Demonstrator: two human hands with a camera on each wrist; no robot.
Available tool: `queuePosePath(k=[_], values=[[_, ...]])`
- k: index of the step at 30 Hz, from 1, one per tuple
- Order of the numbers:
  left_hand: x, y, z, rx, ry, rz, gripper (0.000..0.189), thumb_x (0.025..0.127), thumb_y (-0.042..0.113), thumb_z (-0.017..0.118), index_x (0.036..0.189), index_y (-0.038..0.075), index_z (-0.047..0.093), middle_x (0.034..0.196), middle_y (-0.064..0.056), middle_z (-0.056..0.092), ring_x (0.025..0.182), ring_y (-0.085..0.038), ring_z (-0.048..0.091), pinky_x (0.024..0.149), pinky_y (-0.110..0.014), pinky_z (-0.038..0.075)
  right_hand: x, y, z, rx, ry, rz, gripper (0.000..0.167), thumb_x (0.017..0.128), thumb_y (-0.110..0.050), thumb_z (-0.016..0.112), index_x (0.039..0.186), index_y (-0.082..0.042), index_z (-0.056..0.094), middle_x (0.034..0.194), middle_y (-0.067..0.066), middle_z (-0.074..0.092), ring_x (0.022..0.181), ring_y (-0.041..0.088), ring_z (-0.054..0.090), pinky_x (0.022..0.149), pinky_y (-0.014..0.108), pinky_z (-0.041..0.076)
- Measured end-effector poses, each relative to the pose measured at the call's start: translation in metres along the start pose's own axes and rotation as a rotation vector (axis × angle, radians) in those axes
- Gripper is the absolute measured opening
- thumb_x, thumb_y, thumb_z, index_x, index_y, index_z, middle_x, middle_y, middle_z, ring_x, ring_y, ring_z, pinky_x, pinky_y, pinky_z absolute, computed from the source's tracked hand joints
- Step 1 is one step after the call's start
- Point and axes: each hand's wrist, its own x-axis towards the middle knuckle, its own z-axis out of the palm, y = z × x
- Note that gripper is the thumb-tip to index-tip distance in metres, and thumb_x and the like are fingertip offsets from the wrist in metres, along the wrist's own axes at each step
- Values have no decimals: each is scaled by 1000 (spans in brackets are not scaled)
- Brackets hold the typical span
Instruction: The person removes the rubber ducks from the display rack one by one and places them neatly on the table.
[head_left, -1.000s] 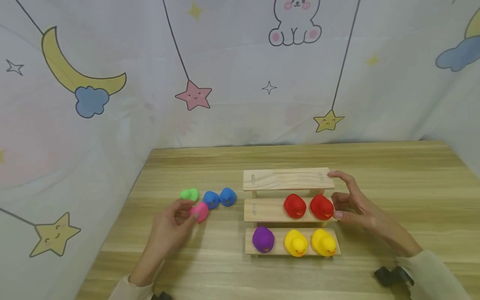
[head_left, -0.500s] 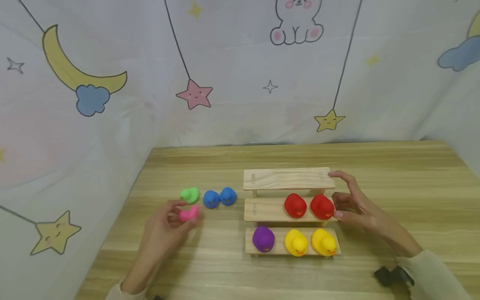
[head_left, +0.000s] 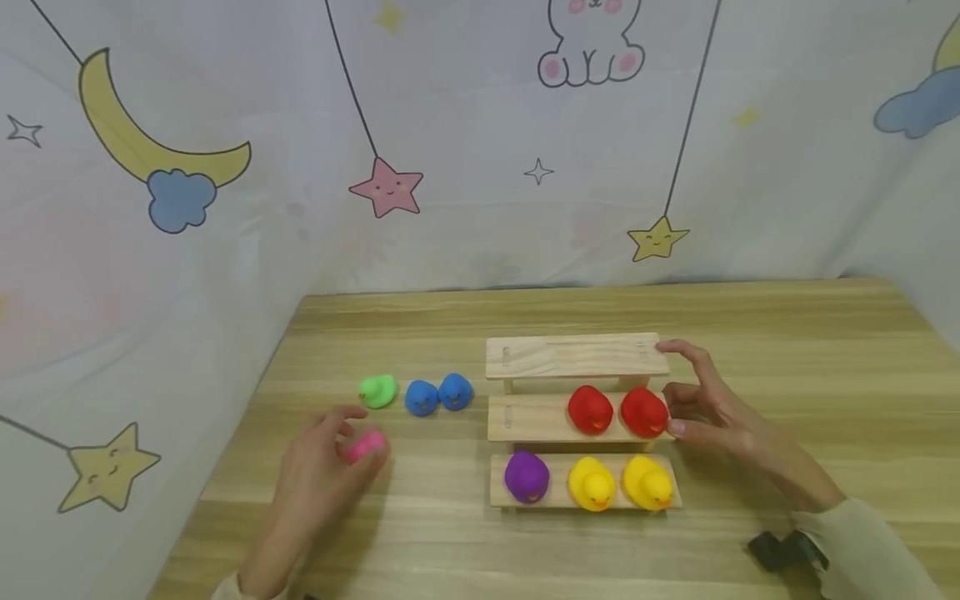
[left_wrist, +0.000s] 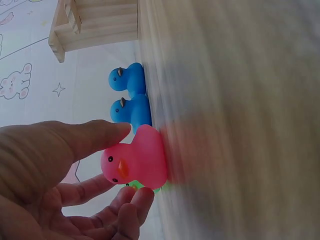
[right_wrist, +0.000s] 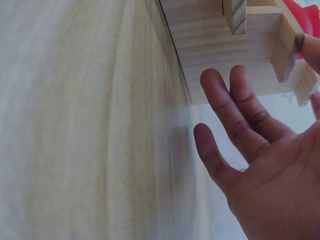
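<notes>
While we look down at the table [head_left: 420, 533], we see the left hand [head_left: 318, 467] pinching the pink duck [left_wrist: 147, 160] between its thumb and its fingers. The pink duck is upright and very low, but we cannot tell if its bottom touches the wood. From the left wrist, we see its face turned toward us. The green duck [head_left: 379, 391] sits on the table, near the tips of those fingers. To the right of it, a blue duck [head_left: 422, 398] sits right beside a second blue duck [head_left: 456, 392]. Over at the wood stand [head_left: 570, 357], the right hand [head_left: 712, 417] rests on the end with a loose grip. Its pointer finger touches the top step, and its thumb is at the end of the middle step. We cannot tell if that thumb also touches the near red duck [head_left: 644, 412]. Another red duck [head_left: 590, 410] sits next to it on the same step. On the low step we find a purple duck [head_left: 527, 477] at the left, then a yellow duck [head_left: 592, 484] and a last yellow duck [head_left: 648, 483] at the right. Behind the table we see a white cloth [head_left: 465, 108] with stars and a moon.
</notes>
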Motion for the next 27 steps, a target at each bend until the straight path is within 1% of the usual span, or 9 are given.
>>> queuePosePath(k=[1, 5, 8, 11, 15, 19, 24, 26, 27], values=[[1, 1, 0, -4, 1, 13, 50, 86, 23, 88, 131, 11, 71, 113, -17, 73, 90, -25, 68, 81, -43, 50, 0, 0, -1, 0, 1, -7, 89, 97, -4, 63, 168, -19, 11, 121, 3, 76, 111, 12, 73, 99, 24, 57], [6, 4, 2, -18, 0, 56, 48, 87, 21, 88, 131, 9, 71, 106, -14, 74, 82, -19, 65, 77, -37, 48, -3, 0, -2, -10, 17, 20, 89, 98, -5, 64, 168, -21, 11, 129, 8, 73, 115, 9, 72, 99, 24, 57], [12, 5, 3, -25, -9, 66, 49, 88, 20, 88, 132, 8, 70, 100, -10, 75, 80, -16, 63, 74, -32, 45, -4, 0, -3, -18, 22, 33, 90, 98, -6, 64, 169, -22, 11, 137, 9, 67, 116, 9, 71, 99, 24, 57], [16, 6, 3, -31, -23, 59, 50, 88, 19, 87, 133, 7, 69, 97, -8, 74, 78, -15, 62, 72, -30, 44, -3, 1, -2, -18, 15, 16, 89, 98, -5, 64, 169, -21, 11, 137, 8, 66, 115, 11, 72, 100, 23, 57], [20, 6, 2, -25, -34, 53, 49, 88, 19, 86, 132, 6, 69, 96, -9, 74, 77, -15, 62, 72, -31, 43, -2, 3, -1, -5, 3, -22, 89, 98, -1, 62, 168, -18, 11, 122, 6, 75, 110, 15, 73, 101, 23, 56], [23, 5, 3, -31, -31, 60, 47, 88, 17, 85, 131, 6, 69, 96, -9, 74, 77, -16, 62, 72, -31, 43, -1, 3, -1, 1, -6, -43, 88, 97, 0, 60, 168, -16, 9, 111, 3, 77, 103, 16, 74, 100, 23, 56], [24, 4, 3, -21, -21, 72, 47, 88, 17, 85, 130, 5, 70, 96, -10, 74, 77, -17, 62, 73, -31, 44, -1, 2, 0, -6, 5, -26, 88, 98, -2, 62, 168, -18, 11, 136, 3, 62, 106, 16, 74, 99, 23, 56], [23, 6, 2, -5, -10, 71, 47, 87, 18, 85, 130, 6, 70, 98, -12, 74, 80, -20, 63, 74, -33, 44, 0, 2, 0, -2, 2, -20, 88, 98, -3, 62, 168, -19, 11, 138, 4, 62, 106, 16, 74, 99, 24, 57], [22, 8, 2, 5, 0, 77, 48, 86, 18, 86, 130, 7, 70, 99, -12, 74, 82, -21, 64, 75, -34, 44, 0, 1, 1, 3, -2, -17, 88, 98, -3, 62, 168, -19, 11, 133, 4, 66, 105, 17, 74, 98, 24, 57]])
